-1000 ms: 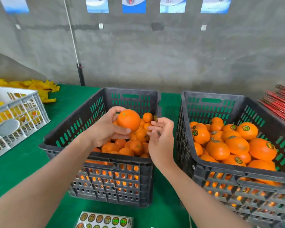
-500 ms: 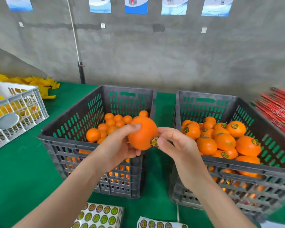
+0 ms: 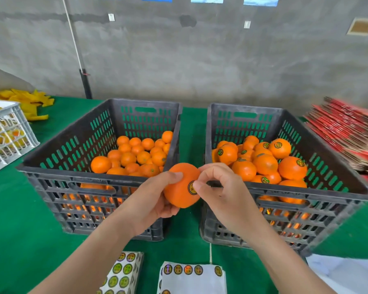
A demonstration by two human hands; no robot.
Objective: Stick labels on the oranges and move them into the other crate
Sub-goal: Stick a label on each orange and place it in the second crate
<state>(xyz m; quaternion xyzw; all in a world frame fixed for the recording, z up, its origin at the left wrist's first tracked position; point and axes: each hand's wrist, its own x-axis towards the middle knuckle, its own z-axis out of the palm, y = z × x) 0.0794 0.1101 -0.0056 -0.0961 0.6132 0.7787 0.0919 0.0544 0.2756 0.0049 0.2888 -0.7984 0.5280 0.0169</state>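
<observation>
Up and out it came! A second before, the orange (image 3: 179,188) had been over the left crate (image 3: 79,134) with the label (image 3: 191,187) apart from it at the right fingertips. Now fruit and label were together, out in front of the gap between the two dark crates and level with their near rims.

The left grip (image 3: 149,200) was wrapped round the orange from the left, thumb across the top, fingers under it. The right grip (image 3: 223,194) was closed in from the other side. Its fingers were curled, its thumb tip was pressed on the edge of the round label, and its forefinger touched the fruit just above. The label sat on the orange's right face, half covered by that thumb.

Behind the hands, the left crate held a heap of bare oranges (image 3: 136,153) banked towards its far right corner. The right crate (image 3: 327,193) held bigger fruit (image 3: 263,164), several showing round labels.

On the green tabletop (image 3: 19,219), close to the person, lay two sticker sheets. One (image 3: 123,272) was below the left forearm, the other (image 3: 191,281) between the arms. A white crate (image 3: 9,132) stood far left, with yellow material (image 3: 30,100) behind it. Over on the right there was a blurred stack of red flat pieces (image 3: 344,132), and a white sheet (image 3: 344,272) lay at the lower right.
</observation>
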